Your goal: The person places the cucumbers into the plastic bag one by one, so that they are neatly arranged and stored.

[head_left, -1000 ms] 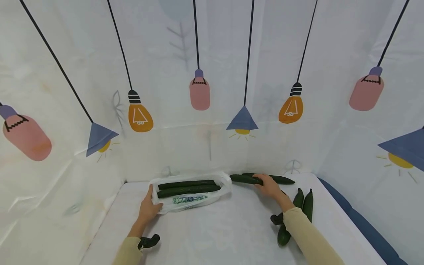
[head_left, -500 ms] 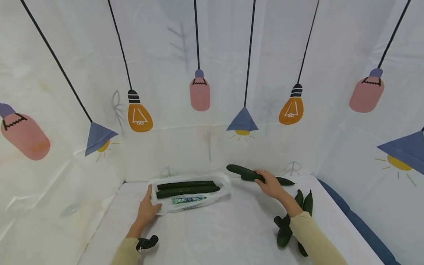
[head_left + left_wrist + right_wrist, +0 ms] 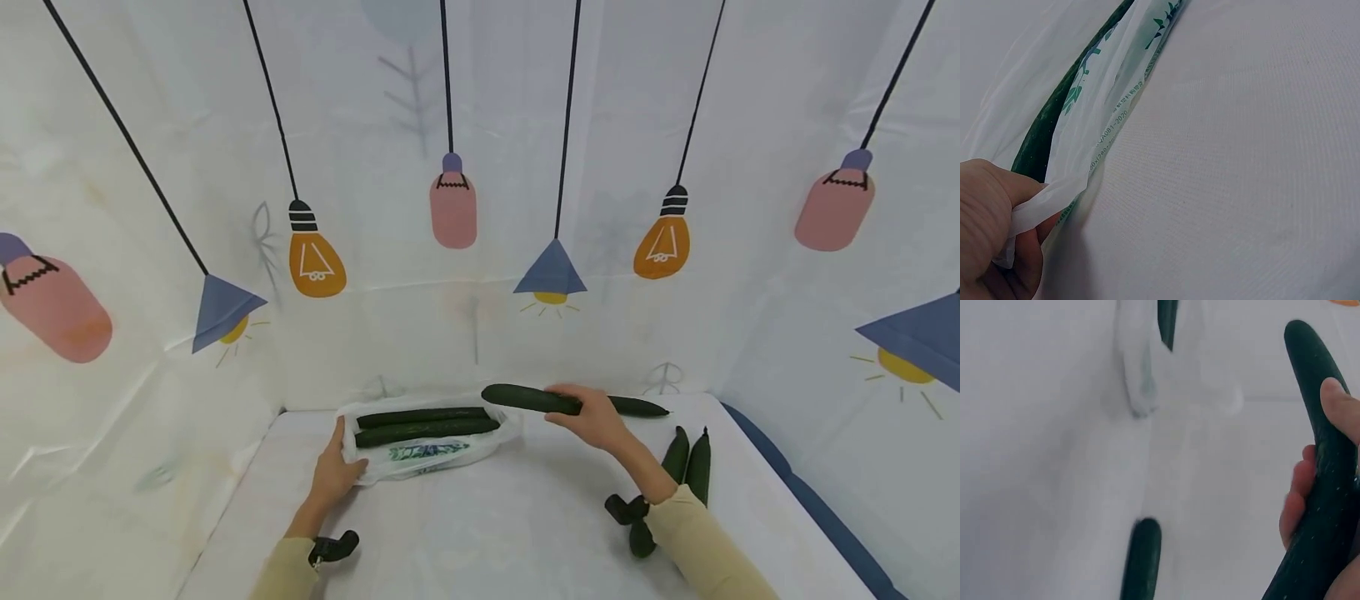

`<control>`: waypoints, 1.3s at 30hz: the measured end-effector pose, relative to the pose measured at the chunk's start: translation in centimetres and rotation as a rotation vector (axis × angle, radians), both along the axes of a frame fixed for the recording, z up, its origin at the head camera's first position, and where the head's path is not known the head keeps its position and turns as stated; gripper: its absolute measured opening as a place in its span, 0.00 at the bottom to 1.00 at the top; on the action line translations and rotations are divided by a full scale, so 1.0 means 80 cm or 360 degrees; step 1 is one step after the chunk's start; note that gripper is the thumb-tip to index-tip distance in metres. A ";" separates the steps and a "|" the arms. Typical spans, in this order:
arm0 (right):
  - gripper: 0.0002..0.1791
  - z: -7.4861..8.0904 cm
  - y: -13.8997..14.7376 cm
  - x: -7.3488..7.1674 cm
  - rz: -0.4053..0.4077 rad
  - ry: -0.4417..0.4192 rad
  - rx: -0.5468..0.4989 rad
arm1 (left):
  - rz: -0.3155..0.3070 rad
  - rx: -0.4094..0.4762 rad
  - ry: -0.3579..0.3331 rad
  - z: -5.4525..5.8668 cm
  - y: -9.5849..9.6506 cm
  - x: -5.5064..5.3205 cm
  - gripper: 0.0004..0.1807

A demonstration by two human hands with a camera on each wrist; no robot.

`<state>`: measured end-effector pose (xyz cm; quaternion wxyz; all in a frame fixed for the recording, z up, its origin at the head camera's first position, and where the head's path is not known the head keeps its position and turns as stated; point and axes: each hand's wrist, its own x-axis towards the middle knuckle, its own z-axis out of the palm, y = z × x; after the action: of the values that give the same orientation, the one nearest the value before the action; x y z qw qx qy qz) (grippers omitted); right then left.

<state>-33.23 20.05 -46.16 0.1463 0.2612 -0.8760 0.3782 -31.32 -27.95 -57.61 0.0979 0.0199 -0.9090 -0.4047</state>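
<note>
Head cam: I've got L hand at the L end of a white plastic bag on the tabletop, R hand grasping a cuke approx. level. Its far tip overlaps the bag's R end from here. Two bagged cukes lie side by side in the bag's opening. A lying cuke sticks out past R hand, & side cukes sit partly behind the R forearm. Only this cam gives me the wall sheet w/ its printed lamps in full.

L wrist cam: this one gives me the grip detail: L hand's thumb & fingers pinch the bag's edge, plastic bunched btwn them. Green leaf print & small lettering incl. "2020" are legible here, unlike in head cam. Dark green cuke skin shows thru the opening.

R wrist cam: R hand's thumb & fingers wrap the cuke, pale specks visible on its skin. Here I see a gap btwn its tip & the bag, which head cam hides. Another cuke's rounded end shows at the bottom, apart from the held one.
</note>
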 end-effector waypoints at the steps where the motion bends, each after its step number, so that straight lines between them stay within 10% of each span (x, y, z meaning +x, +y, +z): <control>1: 0.24 0.002 -0.006 0.001 0.0011 0.0027 -0.0010 | 0.0001 0.0011 -0.0001 0.000 0.000 -0.001 0.56; 16: 0.22 0.005 -0.083 0.003 0.0201 0.0320 -0.0051 | 0.0004 -0.0007 0.0025 -0.002 0.001 -0.002 0.55; 39: 0.21 0.010 -0.198 0.006 0.0447 0.0318 -0.0035 | 0.0020 0.0022 -0.0043 0.000 0.003 -0.003 0.57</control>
<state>-32.76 4.20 -45.36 0.1813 0.4156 -0.8078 0.3767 -31.54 -27.70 -57.59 0.0880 0.0316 -0.9073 -0.4100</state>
